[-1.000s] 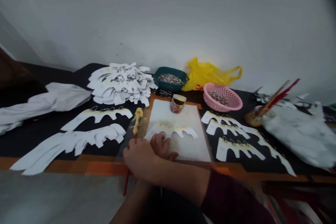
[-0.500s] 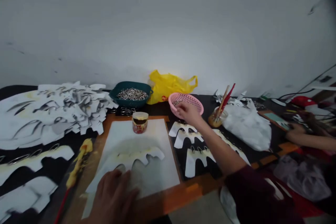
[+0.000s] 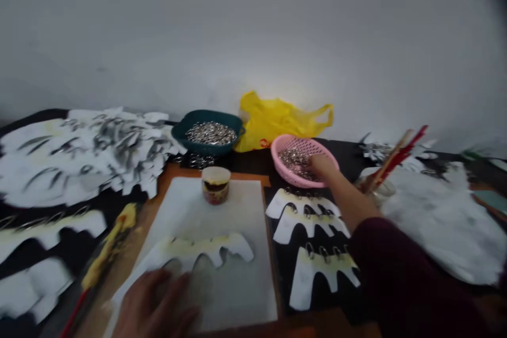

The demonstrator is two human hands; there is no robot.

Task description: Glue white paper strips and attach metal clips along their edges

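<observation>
My left hand point(image 3: 152, 303) lies on the white board point(image 3: 237, 306), fingers apart, near the lower edge of a scalloped white piece point(image 3: 198, 247). That piece has yellowish glue along its top edge. My right hand point(image 3: 324, 168) reaches into a pink basket point(image 3: 283, 169), with its fingertips hidden among small shiny metal rings point(image 3: 297, 161). Below the basket lie several scalloped white pieces point(image 3: 303, 274) with metal rings along their glued tops. At the back of the board stands a small tub point(image 3: 216, 186) with yellow residue on its rim.
A teal basket point(image 3: 184, 129) of metal rings and a yellow plastic bag point(image 3: 283, 119) sit by the wall. White pieces point(image 3: 51, 169) pile up on the left, near a glue-caked brush point(image 3: 105, 248). On the right are brushes point(image 3: 396, 158) in a jar and a white plastic bag point(image 3: 435, 216).
My right hand has gone from the near rim of the pink basket deeper into its rings. The view has shifted to the right; my left hand remains on the board.
</observation>
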